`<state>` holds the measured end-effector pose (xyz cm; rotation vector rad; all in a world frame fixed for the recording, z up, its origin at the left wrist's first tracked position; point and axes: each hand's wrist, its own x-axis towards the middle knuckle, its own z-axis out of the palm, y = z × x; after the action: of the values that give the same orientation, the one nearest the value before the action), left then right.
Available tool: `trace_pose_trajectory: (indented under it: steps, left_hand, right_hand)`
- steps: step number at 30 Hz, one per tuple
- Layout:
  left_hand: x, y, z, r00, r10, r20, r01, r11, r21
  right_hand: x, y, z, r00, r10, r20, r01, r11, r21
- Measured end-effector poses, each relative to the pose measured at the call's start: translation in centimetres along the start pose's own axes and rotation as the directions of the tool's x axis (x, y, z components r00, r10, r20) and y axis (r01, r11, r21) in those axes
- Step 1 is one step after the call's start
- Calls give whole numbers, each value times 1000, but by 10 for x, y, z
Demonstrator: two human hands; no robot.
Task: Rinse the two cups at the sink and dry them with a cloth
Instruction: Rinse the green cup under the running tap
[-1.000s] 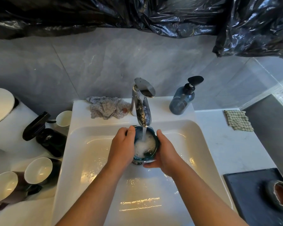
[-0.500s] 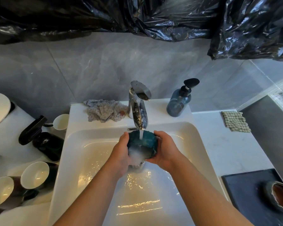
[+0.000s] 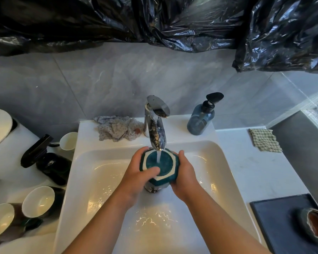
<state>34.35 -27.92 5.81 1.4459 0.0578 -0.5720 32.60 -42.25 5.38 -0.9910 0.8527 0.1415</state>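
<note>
At the centre of the frame the teal cup (image 3: 166, 162) is held upturned over the sink (image 3: 103, 180), its hexagonal base facing up under the faucet's (image 3: 155, 125) running stream. The left hand (image 3: 136, 174) has its grip around the cup's left side, thumb across the base; the right hand (image 3: 184, 175) has its grip clasped on the right side. A brown cup (image 3: 316, 224) stands on a dark tray (image 3: 275, 220) at lower right. A crumpled cloth (image 3: 117, 128) lies left of the faucet, a checked cloth (image 3: 264, 140) on the surface (image 3: 246, 165) at right.
</note>
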Motion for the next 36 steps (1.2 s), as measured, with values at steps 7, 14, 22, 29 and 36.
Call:
trace_pose_trajectory:
  steps: [7,14,22,29,36]
  left_hand:
    - [-5,2,15,989,66,-129,-10,916,401]
    - [-4,-1,24,964,100,-246,-5,933,359]
    - [0,3,25,947,51,-319,23,974,225]
    - [-2,12,20,915,-285,-285,159,905,-395]
    - [6,10,12,871,-392,-296,227,856,-465]
  right_hand:
    - [-1,7,-5,988,-153,10,153,981,-119]
    - [-6,13,-5,978,-197,74,208,960,-186]
    - [-7,9,2,987,-161,13,162,980,-115]
    - [-10,-3,8,988,-144,58,150,980,-129]
    - [-18,-6,-13,890,-57,453,235,907,-348]
